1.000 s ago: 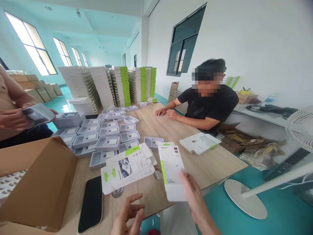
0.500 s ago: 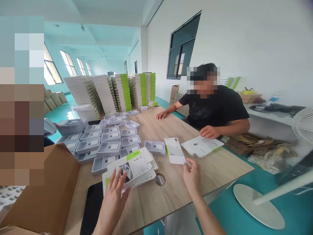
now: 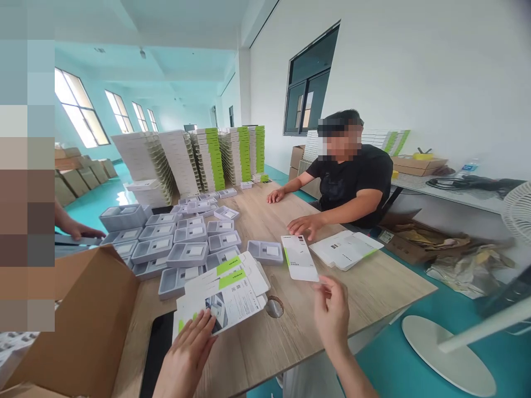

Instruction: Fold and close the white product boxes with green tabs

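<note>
My left hand [image 3: 191, 345] lies with its fingers stretched over a small pile of flattened printed boxes [image 3: 240, 298], white with green bands. My right hand [image 3: 332, 309] has its fingers curled, thumb and index fingertips closed at the near corner of a narrow white flattened box [image 3: 301, 262]. At the far end of that box rests a co-worker's hand [image 3: 305, 224]. Beside it lies another flattened white box [image 3: 346, 251] with a green edge. Beyond my left hand, several grey-white trays [image 3: 188, 254] hold small white pieces.
Tall stacks of boxes [image 3: 209, 160] stand at the table's back. An open brown carton [image 3: 83, 315] is at left, beside a black flat item [image 3: 157, 348]. A round hole [image 3: 274, 307] pierces the tabletop. A white fan [image 3: 450, 354] stands at right. Another person's hand [image 3: 77, 228] shows at left.
My left hand has shifted down the pile, its fingers flatter, and the top box has slid nearer. The co-worker's hand has moved from the right-hand box to the narrow box's far end.
</note>
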Available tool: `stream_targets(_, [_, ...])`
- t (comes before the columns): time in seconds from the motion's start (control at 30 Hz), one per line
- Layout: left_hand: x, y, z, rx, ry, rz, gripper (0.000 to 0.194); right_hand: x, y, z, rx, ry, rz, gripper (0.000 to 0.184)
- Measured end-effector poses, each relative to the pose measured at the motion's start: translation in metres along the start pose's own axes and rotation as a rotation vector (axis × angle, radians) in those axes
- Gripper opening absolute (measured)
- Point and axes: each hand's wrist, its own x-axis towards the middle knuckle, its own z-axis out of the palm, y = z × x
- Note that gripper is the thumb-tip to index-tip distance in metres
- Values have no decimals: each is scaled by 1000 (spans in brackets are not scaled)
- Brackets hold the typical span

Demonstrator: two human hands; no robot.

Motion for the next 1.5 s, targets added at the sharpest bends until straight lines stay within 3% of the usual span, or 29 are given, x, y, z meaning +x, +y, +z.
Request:
stream_targets(0.1, [-7, 14, -4, 90, 38, 149, 38, -38, -50, 1, 39, -201, -199, 28])
stream_targets(0.17, [-11, 25, -4, 108, 66, 187, 36, -61, -77, 8, -55, -427, -385, 39])
stream_targets(0.27, [-15, 39, 0, 99, 91, 137, 35, -79, -87, 25, -234, -667, -571, 45])
stream_targets(0.3, [-15, 42, 2, 87, 92, 98, 35, -80, -81, 31, -281, -666, -546, 44])
stream_targets(0.37, [-17, 45, 7, 51, 112, 39, 34, -75, -62, 41, -388, -537, -389, 52])
stream_targets(0.43, [-18, 45, 12, 24, 182, 50, 29, -67, -42, 47, -471, -389, -230, 64])
stream_targets(0.53, [-19, 43, 17, 25, 275, 60, 26, -60, -23, 49, -492, -305, -129, 68])
stream_targets(0.63, [-21, 41, 19, 29, 302, 80, 26, -64, -23, 44, -454, -300, -134, 60])
stream_targets(0.77, [-22, 43, 17, 0, 280, 50, 28, -77, -39, 44, -394, -309, -221, 44])
stream_targets(0.83, [-22, 44, 18, -9, 274, 14, 28, -82, -50, 51, -355, -346, -270, 33])
stream_targets(0.97, [-21, 41, 24, -6, 307, 71, 25, -85, -65, 69, -331, -377, -292, 23])
stream_targets(1.33, [-23, 39, 31, -26, 321, 88, 22, -84, -73, 88, -398, -375, -267, 25])
stream_targets(1.5, [-23, 40, 28, -33, 293, 56, 23, -64, -46, 65, -386, -283, -167, 29])
